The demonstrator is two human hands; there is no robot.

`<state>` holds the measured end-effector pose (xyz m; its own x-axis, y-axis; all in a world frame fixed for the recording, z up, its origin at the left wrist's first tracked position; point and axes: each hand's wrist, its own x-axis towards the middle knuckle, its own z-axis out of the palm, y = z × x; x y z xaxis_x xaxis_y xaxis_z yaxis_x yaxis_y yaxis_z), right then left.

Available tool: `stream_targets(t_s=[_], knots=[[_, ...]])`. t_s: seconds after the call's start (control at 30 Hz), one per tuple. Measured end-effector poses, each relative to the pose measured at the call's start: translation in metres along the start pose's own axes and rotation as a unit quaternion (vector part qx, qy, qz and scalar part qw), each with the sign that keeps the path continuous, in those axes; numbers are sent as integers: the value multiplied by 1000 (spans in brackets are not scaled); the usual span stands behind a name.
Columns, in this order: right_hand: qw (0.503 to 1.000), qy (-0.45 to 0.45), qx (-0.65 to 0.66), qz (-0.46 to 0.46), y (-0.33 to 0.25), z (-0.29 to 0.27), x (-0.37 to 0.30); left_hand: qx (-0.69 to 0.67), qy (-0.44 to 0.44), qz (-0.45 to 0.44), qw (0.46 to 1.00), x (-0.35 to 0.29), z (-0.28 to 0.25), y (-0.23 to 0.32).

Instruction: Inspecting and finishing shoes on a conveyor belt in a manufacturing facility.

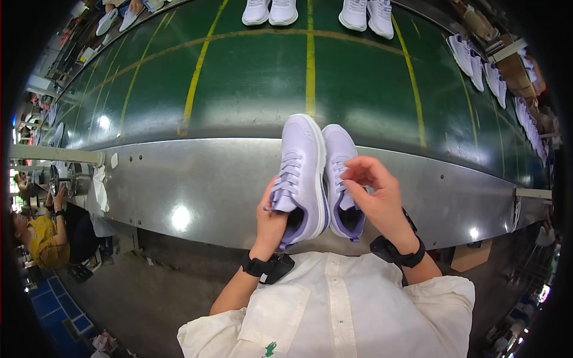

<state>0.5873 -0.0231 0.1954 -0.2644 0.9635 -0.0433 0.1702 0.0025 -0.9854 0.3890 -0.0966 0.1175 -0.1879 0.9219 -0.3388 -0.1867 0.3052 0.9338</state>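
Note:
Two lavender sneakers with white soles are held side by side above the metal ledge, toes pointing away from me. My left hand [273,218] grips the left sneaker [298,149] along its outer side near the heel, fingers partly hidden beneath it. Against its sole side leans the right sneaker [338,143], slightly lower. Over the laces of that one hovers my right hand [376,188], fingers bent, with a small gap between thumb and forefinger. Whether its fingertips touch the laces is hard to tell. Both openings face me and look dark inside.
Beyond the metal ledge [197,185] runs a green belt [250,83] with yellow lines. More pale sneakers [268,11] stand on its far side and along the right. A post [57,154] juts in at left, near a seated person in yellow [48,241]. A cardboard box [471,256] sits below the ledge.

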Motion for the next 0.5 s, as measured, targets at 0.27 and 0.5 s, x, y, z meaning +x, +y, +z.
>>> stream_targets(t_s=[0.27,0.5], knots=[[999,-33,-10,-33,-7,22,-16,30,-15,116,993,-21,12,-2],[990,8,-45,-130,-20,22,-44,127,53,302,943,-35,19,18]])
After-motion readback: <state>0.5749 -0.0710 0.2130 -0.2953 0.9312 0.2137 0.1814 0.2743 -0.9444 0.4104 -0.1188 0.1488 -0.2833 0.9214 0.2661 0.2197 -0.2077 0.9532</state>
